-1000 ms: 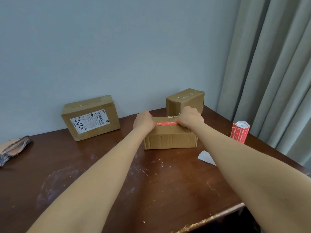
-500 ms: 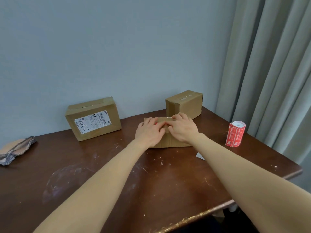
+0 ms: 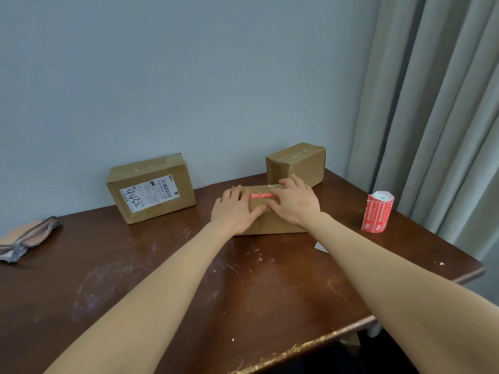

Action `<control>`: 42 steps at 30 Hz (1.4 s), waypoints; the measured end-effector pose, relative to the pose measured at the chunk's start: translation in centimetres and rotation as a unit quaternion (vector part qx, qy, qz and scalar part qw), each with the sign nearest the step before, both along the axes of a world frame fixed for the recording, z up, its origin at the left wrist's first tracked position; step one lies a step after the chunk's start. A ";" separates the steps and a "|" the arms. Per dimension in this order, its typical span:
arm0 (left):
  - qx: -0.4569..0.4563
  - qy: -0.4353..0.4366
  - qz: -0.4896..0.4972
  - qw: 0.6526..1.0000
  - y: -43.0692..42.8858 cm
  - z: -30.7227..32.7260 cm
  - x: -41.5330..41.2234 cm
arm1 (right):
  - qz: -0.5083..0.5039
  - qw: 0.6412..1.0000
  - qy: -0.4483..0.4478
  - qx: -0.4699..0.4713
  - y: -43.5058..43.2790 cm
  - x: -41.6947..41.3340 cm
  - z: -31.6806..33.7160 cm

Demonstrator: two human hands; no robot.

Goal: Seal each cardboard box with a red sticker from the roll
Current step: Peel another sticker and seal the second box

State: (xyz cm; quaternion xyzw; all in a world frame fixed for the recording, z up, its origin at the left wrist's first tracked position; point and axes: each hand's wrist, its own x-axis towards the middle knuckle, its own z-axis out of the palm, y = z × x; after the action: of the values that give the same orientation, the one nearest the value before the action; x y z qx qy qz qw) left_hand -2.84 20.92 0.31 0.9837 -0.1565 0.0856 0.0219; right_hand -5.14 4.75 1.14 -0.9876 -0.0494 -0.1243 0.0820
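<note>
A flat cardboard box (image 3: 270, 222) lies at the middle of the brown table. A red sticker (image 3: 260, 195) runs across its top. My left hand (image 3: 235, 211) rests flat on the box's left part, fingers spread. My right hand (image 3: 295, 203) lies flat on the right part, its fingertips on the sticker's right end. The red sticker roll (image 3: 377, 211) stands upright to the right of the box. A labelled cardboard box (image 3: 151, 188) stands at the back left, and a smaller box (image 3: 297, 164) at the back right by the wall.
A folded cloth item (image 3: 27, 237) lies at the table's left edge. A white scrap of backing paper (image 3: 320, 247) lies beside my right forearm. Grey curtains (image 3: 437, 103) hang close to the table's right side. The table's front edge (image 3: 297, 349) is chipped.
Both hands slid from the box's far top edge onto its top, then drew slightly apart, uncovering the red sticker between them. The camera view shifted a little.
</note>
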 end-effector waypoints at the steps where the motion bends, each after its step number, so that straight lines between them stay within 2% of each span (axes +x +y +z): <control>1: 0.005 -0.002 -0.017 1.000 0.0 -0.1 -0.1 | 0.015 1.000 -0.002 -0.001 0.0 -0.1 -0.1; 4: 0.010 -0.003 -0.050 0.999 -0.1 -0.2 -0.4 | 0.030 1.000 0.005 0.007 0.2 -0.6 -0.4; 10: 0.033 -0.027 -0.051 0.998 0.6 0.1 -0.5 | -0.010 1.000 -0.004 0.016 -0.8 -0.9 0.1; 14: 0.011 -0.028 -0.047 0.998 0.3 0.3 -0.7 | -0.029 0.999 -0.028 0.027 -0.8 -1.0 0.3; 20: -0.014 -0.017 -0.029 0.999 0.7 0.4 -0.4 | -0.054 0.997 -0.009 0.053 -1.5 -0.8 0.5; 28: -0.045 -0.027 -0.012 0.999 0.2 0.3 0.1 | -0.067 0.997 0.015 0.028 -1.1 0.0 0.6; 34: -0.012 0.008 -0.008 1.000 -0.1 0.1 0.2 | -0.083 0.996 0.029 0.012 -0.8 0.2 0.3; 42: -0.019 -0.004 -0.009 1.000 0.2 -0.1 0.3 | -0.068 0.997 0.028 0.014 -1.1 0.3 0.4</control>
State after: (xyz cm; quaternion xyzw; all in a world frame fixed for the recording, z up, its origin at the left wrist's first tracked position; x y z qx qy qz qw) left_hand -2.51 21.10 0.24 0.9814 -0.1634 0.0920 0.0403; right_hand -4.81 3.62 1.53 -0.9905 0.0223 -0.1028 0.0887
